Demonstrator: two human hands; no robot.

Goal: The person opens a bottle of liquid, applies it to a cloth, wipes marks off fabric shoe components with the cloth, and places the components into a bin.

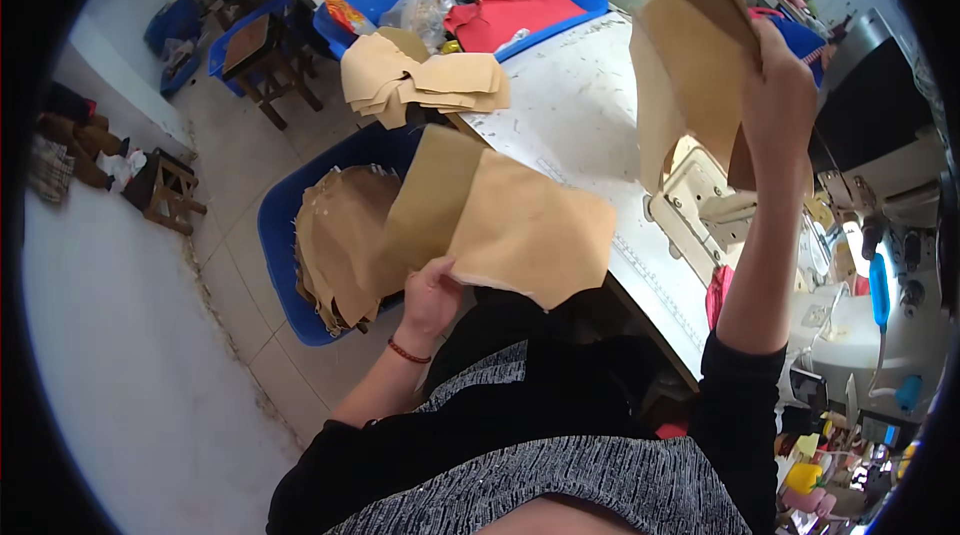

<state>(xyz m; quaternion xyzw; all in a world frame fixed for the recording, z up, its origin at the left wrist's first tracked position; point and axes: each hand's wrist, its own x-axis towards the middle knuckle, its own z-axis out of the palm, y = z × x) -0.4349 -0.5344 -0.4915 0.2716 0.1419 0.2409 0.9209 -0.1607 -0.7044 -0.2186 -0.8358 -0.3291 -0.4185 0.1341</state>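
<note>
My left hand [433, 300] pinches the lower edge of a tan cut piece [540, 225], fabric or leather. An olive-brown part [432, 197] adjoins its left side. Raised at the right, my right hand [782, 100] grips several tan and brown cut pieces [700, 50], which hang down over the sewing machine [695, 200]. A pile of similar tan pieces [345, 235] lies in the blue tub [275, 260] at the left, beside my left hand. Another stack of tan pieces [440, 83] rests at the table's left corner, overhanging its edge.
The white table [560, 125] has a ruler strip [640, 270] along its near edge. At its back stands a blue basin [590, 0] with red cloth [510, 10], plastic bags and a spool. Wooden stools [255, 60] stand on the tiled floor to the left, near a white wall [120, 315].
</note>
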